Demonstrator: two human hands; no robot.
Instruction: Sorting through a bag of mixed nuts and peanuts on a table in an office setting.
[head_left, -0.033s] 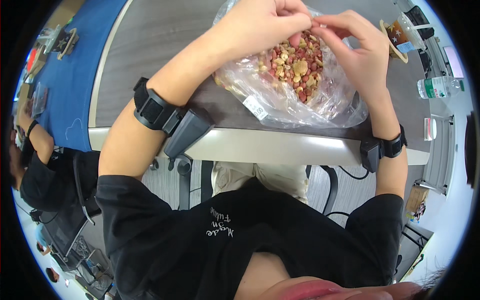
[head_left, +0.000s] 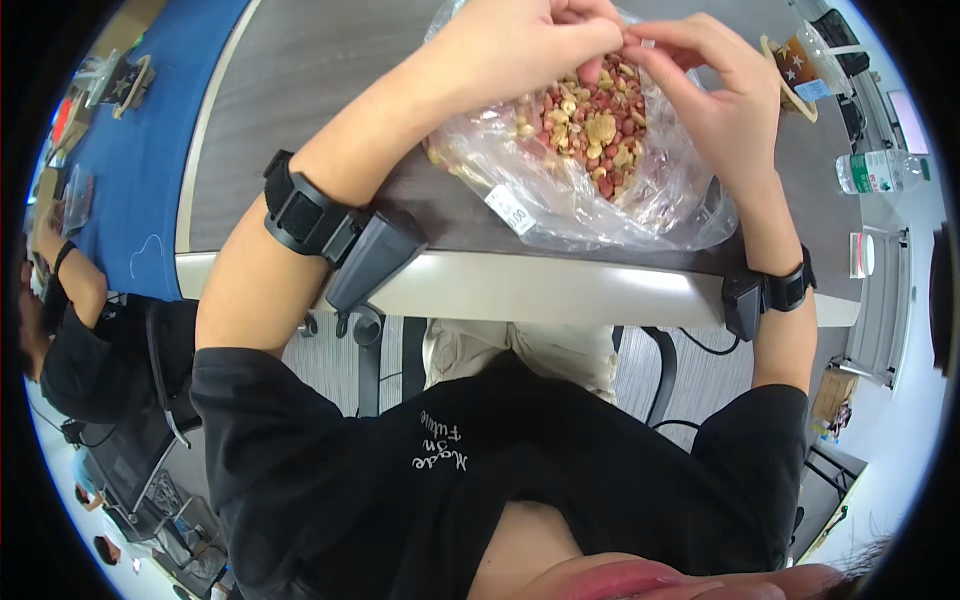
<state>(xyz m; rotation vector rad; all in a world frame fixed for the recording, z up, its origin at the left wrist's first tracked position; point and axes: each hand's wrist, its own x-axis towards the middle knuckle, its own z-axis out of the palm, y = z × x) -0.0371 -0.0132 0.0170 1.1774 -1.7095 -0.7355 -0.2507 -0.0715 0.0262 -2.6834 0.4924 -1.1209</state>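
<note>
**Grey surface with a clear plastic bag of peanuts**

A blue surface adjoins at left, with a co-worker's arm near it. The bag lies open by the near edge, in front of the person, with red-skinned and pale peanuts heaped inside. The left hand and right hand meet over the bag's far side. On each, the fingers are pinched closed, thumb against forefinger; whether they hold anything cannot be made out. Just right of the right hand is a star-patterned cup; further right, a clear bottle with a green-and-white label.
</note>
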